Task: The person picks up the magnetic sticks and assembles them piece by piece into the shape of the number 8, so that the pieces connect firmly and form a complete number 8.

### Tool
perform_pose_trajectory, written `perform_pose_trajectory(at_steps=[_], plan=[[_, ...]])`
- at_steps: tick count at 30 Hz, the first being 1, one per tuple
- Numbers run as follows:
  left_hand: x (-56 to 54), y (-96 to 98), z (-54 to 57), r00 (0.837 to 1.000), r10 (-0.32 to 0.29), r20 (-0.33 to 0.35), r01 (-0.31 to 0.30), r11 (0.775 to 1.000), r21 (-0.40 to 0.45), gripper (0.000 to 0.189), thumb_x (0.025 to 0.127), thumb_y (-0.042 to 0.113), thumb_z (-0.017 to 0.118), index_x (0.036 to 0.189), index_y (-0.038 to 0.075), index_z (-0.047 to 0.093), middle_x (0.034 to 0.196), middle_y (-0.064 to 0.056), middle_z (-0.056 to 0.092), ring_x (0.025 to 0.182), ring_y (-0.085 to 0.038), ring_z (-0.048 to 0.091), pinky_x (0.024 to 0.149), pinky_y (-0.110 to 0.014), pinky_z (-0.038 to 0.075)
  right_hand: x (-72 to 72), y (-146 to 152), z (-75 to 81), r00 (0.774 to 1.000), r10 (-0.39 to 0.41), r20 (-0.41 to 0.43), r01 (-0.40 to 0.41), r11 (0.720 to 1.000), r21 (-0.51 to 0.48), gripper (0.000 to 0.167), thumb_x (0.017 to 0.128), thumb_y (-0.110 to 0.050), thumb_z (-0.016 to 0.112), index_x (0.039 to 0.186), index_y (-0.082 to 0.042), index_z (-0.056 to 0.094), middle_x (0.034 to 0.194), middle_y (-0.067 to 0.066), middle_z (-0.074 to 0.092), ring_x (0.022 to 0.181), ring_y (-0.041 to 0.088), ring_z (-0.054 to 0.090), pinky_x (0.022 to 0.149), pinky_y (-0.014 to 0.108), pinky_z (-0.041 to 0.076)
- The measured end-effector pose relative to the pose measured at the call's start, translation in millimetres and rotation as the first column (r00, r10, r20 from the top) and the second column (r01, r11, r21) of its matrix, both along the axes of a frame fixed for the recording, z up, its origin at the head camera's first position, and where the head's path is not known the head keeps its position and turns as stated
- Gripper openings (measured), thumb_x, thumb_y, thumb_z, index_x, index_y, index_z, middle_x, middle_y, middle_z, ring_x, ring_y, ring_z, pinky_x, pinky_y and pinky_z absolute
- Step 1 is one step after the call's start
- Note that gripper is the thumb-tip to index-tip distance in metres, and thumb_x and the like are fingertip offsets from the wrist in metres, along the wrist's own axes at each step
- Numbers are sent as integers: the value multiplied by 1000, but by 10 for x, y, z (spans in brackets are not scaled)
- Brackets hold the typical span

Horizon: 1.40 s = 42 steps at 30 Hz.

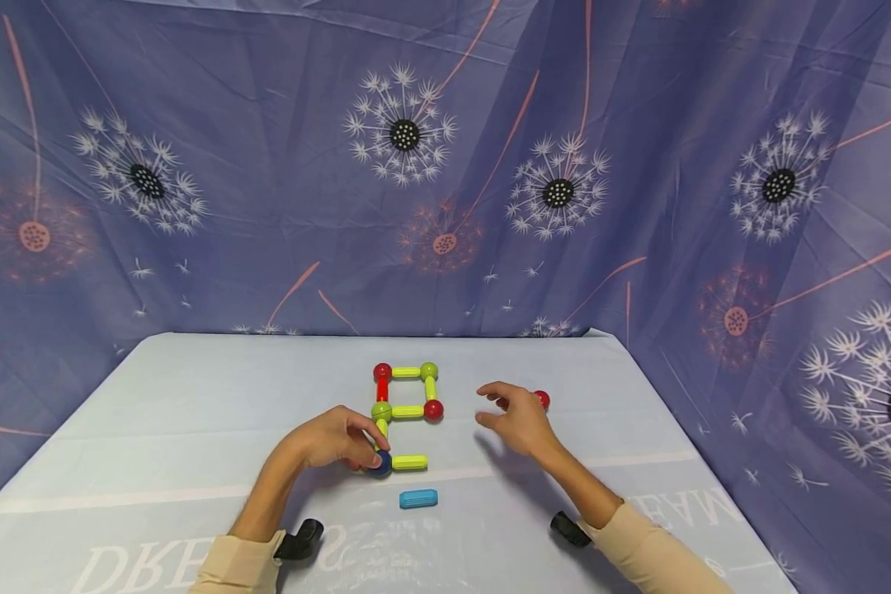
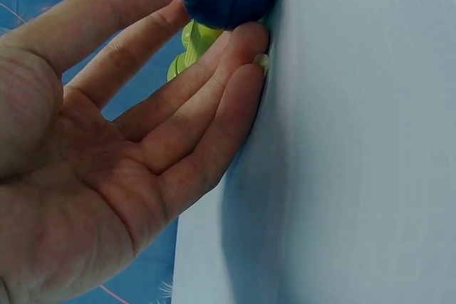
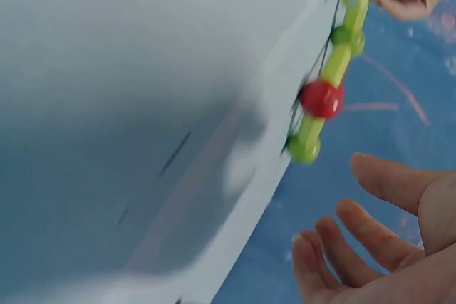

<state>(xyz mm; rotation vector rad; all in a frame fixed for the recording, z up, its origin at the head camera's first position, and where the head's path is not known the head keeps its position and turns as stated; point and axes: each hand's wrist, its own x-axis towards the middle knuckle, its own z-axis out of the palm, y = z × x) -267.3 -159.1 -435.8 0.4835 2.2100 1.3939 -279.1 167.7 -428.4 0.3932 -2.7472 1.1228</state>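
Note:
My left hand (image 1: pixel 334 439) pinches a blue ball (image 1: pixel 381 465) at the near corner of a structure of rods and balls lying on the table. A yellow-green rod (image 1: pixel 410 462) sticks out to the right from that ball. Another rod, partly behind my fingers, runs from it up to a green ball (image 1: pixel 381 411). Beyond is a square of yellow-green rods and one red rod (image 1: pixel 382 388), with red and green balls at its corners. My right hand (image 1: pixel 521 421) hovers to the right of the structure, fingers loosely bent and holding nothing. A red ball (image 1: pixel 541 399) lies just behind it, partly hidden.
A loose blue rod (image 1: pixel 419 498) lies on the table in front of the structure. The table has a pale printed cloth (image 1: pixel 193 388). A purple dandelion-patterned curtain (image 1: pixel 282 165) hangs behind the table and along its right side.

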Motion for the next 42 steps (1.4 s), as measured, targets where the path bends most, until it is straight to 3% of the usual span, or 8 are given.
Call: perform_pose_trajectory(at_steps=[4, 10, 15, 27, 35, 42], plan=[[-1, -4, -6, 1000, 1, 3, -1, 1000, -3, 22, 82, 10, 82, 102, 2, 76, 80, -7, 75, 70, -15, 66, 67, -33, 54, -60, 206, 15, 997, -68, -29, 69, 997, 24, 39, 83, -15, 81, 121, -11, 73, 120, 19, 70, 109, 40, 65, 93, 53, 49], [-7, -6, -13, 1000, -4, 4, 4, 1000, -5, 23, 82, 10, 82, 102, 2, 77, 80, -7, 75, 70, -15, 66, 67, -33, 54, -148, 489, -12, 992, -114, -50, 119, 989, 91, 46, 84, -14, 78, 128, -6, 68, 119, 27, 68, 96, 40, 63, 92, 56, 44], [-11, -8, -19, 1000, -3, 10, 3, 1000, 1, 22, 82, 10, 82, 102, 2, 77, 79, -7, 75, 70, -15, 66, 67, -33, 55, -189, 656, -44, 989, -138, -52, 143, 984, 109, 49, 82, -10, 76, 129, -3, 66, 124, 30, 65, 118, 47, 59, 104, 62, 38], [-10, -22, -23, 1000, 1, 12, -1, 1000, 2, 23, 82, 10, 82, 103, 1, 76, 81, -8, 75, 72, -16, 67, 68, -33, 56, -209, 803, -168, 990, -138, 42, 125, 965, 231, 60, 86, -18, 77, 141, -6, 55, 121, 27, 69, 114, 45, 65, 96, 60, 48], [-16, -18, -9, 1000, 3, 21, -3, 1000, 2, 23, 83, 9, 81, 104, 1, 76, 82, -8, 76, 74, -17, 68, 70, -33, 56, -269, 798, -197, 986, -162, 28, 150, 954, 260, 49, 86, -20, 78, 132, -7, 63, 107, 18, 74, 96, 35, 68, 87, 52, 50], [-6, -20, -10, 1000, 8, 21, -8, 1000, -5, 24, 83, 9, 81, 104, 0, 76, 82, -8, 76, 73, -17, 68, 69, -33, 56, -283, 780, -170, 986, -167, 26, 154, 950, 272, 37, 87, -14, 75, 122, -6, 69, 102, 17, 75, 91, 32, 69, 83, 50, 52]])
